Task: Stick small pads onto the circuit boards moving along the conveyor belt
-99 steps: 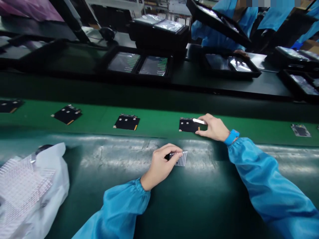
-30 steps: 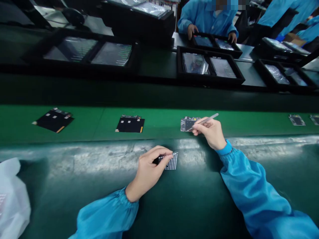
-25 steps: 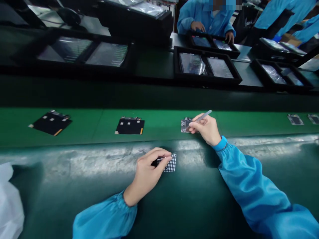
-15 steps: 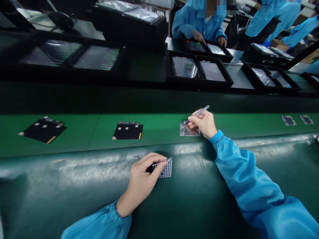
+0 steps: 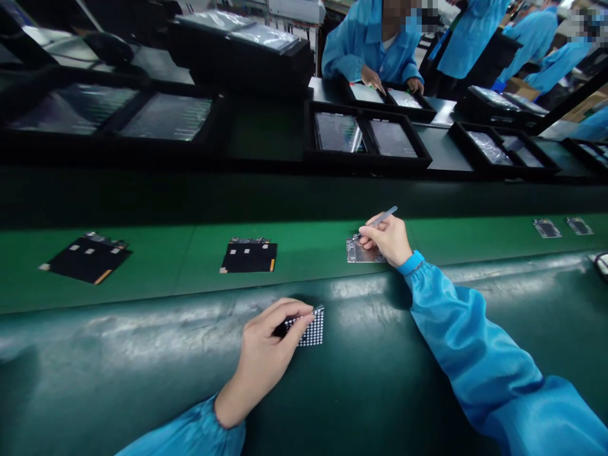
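My left hand [image 5: 266, 351] pinches a small sheet with rows of white dots [image 5: 311, 330] between thumb and fingers, just above the dark green front surface. Part of the sheet is hidden behind the fingers. In my right hand [image 5: 387, 239] is a slim grey tool like tweezers [image 5: 387, 215], gripped like a pen. Its tip is hidden near the upper edge of a circuit board [image 5: 363, 252] with a shiny metal middle. That board lies flat on the bright green strip [image 5: 308, 244], partly covered by the right hand.
Left along the strip lie two black panels [image 5: 249, 256] [image 5: 90, 258] with small white squares and circuit parts on their upper edges. Two small boards [image 5: 547, 228] [image 5: 578, 226] lie far right. Black trays [image 5: 368, 163] with plastic-wrapped items line the raised shelf. A co-worker's hands [image 5: 373, 79] touch a tray opposite.
The view has shifted slightly, with the shelf trays further left. The black panels sit a little further right in view. Both hands keep their grips, the left slightly lower and further left.
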`<state>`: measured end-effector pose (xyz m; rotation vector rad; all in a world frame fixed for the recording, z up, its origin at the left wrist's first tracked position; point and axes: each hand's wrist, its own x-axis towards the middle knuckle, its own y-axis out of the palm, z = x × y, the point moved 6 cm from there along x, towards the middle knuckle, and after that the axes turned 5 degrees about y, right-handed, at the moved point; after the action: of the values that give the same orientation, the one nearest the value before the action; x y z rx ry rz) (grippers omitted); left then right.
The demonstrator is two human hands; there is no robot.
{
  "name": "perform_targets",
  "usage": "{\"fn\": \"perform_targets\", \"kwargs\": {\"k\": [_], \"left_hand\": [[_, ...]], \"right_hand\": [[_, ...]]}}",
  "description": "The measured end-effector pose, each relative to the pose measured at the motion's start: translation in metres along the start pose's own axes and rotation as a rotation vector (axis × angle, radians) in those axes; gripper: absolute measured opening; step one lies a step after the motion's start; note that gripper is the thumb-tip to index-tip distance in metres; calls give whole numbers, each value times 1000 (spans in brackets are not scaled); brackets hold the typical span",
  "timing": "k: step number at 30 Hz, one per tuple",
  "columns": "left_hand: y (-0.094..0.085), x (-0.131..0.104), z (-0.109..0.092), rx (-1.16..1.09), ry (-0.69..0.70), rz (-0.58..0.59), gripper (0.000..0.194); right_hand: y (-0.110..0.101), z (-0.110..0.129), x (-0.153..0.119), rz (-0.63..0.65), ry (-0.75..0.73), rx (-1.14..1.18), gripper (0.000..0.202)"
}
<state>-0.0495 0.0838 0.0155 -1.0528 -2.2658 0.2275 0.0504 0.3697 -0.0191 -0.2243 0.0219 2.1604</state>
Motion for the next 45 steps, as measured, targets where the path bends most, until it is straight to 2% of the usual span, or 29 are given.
{"fn": "perform_targets", "kwargs": {"k": [11, 17, 19, 21, 23, 26, 28, 30, 32, 33, 35, 37, 40, 42, 44, 45], "left_hand": [[0, 0, 0, -4, -17, 12, 7], [-1, -2, 3, -3, -22, 9, 7], [-1, -2, 3, -7, -22, 1, 7], [0, -3, 3, -19, -24, -5, 7], [1, -3, 2, -37, -27, -15, 8], [-1, -2, -2, -59, -32, -47, 10], [-7, -3, -7, -58, -35, -71, 10], [-18, -5, -12, -46, -34, -83, 10], [-33, -12, -15, -19, -33, -93, 9], [-42, -17, -16, -1, -35, -100, 9], [-59, -28, -13, 36, -45, -120, 8], [-73, -40, -7, 65, -63, -138, 8], [-83, -54, 2, 83, -86, -144, 8], [-84, -59, 5, 81, -96, -140, 8], [-83, -61, 5, 67, -108, -139, 8], [-82, -61, 3, 54, -115, -138, 9]], "right_hand": [[-9, 7, -14, 1, -136, -114, 27], [-16, 7, -19, -25, -136, -171, 28], [-21, 12, -22, -37, -149, -197, 28], [-23, 27, -29, -58, -250, -259, 23], [-13, 44, -39, -29, -404, -382, 18], [34, 54, -51, 174, -544, -670, 25], [73, 48, -55, 295, -534, -893, 27], [108, 36, -55, 358, -483, -1086, 48], [132, 26, -53, 384, -448, -1205, 68], [140, 22, -52, 391, -445, -1228, 70], [143, 20, -51, 390, -453, -1215, 63], [134, 27, -51, 366, -462, -1167, 57], [111, 54, -54, 307, -480, -1116, 55], [103, 76, -56, 279, -496, -1130, 57], [112, 93, -57, 294, -506, -1165, 58], [123, 98, -57, 318, -513, -1177, 59]]}}
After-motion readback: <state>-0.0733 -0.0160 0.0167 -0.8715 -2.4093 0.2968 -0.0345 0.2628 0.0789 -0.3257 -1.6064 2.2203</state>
